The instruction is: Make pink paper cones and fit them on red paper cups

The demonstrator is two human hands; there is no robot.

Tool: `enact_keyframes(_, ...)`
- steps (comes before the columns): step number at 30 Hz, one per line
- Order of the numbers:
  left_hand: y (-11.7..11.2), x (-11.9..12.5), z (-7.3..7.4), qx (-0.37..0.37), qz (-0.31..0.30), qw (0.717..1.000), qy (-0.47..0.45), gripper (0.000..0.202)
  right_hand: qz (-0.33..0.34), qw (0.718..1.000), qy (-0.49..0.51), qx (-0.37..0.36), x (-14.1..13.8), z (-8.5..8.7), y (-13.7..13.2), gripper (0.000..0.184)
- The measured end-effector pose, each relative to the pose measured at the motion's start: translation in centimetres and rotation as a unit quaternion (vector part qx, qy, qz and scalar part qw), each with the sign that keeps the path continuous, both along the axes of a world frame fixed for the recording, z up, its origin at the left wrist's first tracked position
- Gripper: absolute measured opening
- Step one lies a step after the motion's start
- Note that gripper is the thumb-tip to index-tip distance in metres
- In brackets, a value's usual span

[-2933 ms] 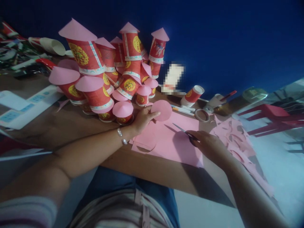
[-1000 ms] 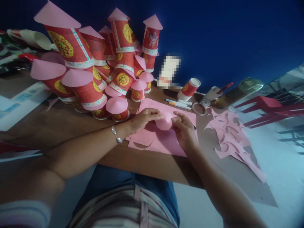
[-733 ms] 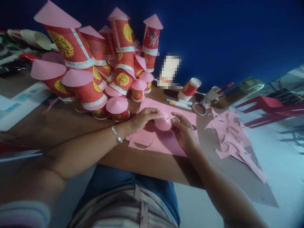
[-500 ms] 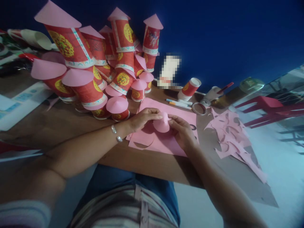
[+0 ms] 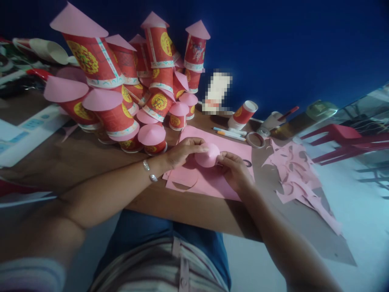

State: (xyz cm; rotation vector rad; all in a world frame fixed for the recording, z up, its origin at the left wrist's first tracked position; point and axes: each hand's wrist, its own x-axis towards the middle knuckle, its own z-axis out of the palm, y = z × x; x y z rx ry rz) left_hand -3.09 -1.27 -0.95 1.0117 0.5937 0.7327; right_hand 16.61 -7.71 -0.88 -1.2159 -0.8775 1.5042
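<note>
Between my hands is a small pink paper cone point(image 5: 208, 157), its tip facing up toward me. My left hand point(image 5: 185, 152) pinches the cone's left side, with the thumb lying on top near the tip. On the right edge, the fingers of my right hand point(image 5: 235, 167) pinch the rim. Below the cone, pink paper sheets point(image 5: 209, 188) lie on the wooden table point(image 5: 194, 211), with a cut curve in the paper on the left. Part of a dark ring point(image 5: 247, 163) shows beside my right hand.
Red paper cups with pink cone tops point(image 5: 112, 117) stand stacked at the left. Behind the sheets are pens point(image 5: 229, 133), a tape roll point(image 5: 255, 140) and a red-and-white cup point(image 5: 243, 115). Pink paper scraps point(image 5: 296, 170) cover the table's right side; a red stool point(image 5: 343, 136) stands beyond.
The cone has become wider and flatter between my fingers, its tip now showing more centrally. My right hand has shifted slightly along the rim; the view has moved a little.
</note>
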Motion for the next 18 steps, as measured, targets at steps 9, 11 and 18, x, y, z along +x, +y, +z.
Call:
enact_keyframes(9,0.23,0.76,-0.56,-0.027,0.040,0.998,-0.049,0.036,-0.049,0.998,0.025,0.034,0.53,-0.46,0.17,0.030)
enact_keyframes(11,0.34,0.88,-0.59,-0.026,0.046,0.997,-0.057,0.040,-0.057,0.997,0.030,0.034,0.57,-0.52,0.22,0.031)
enact_keyframes(18,0.59,0.68,-0.67,-0.029,0.090,0.994,-0.048,0.040,-0.051,0.996,0.002,0.073,0.90,-0.81,0.28,0.035)
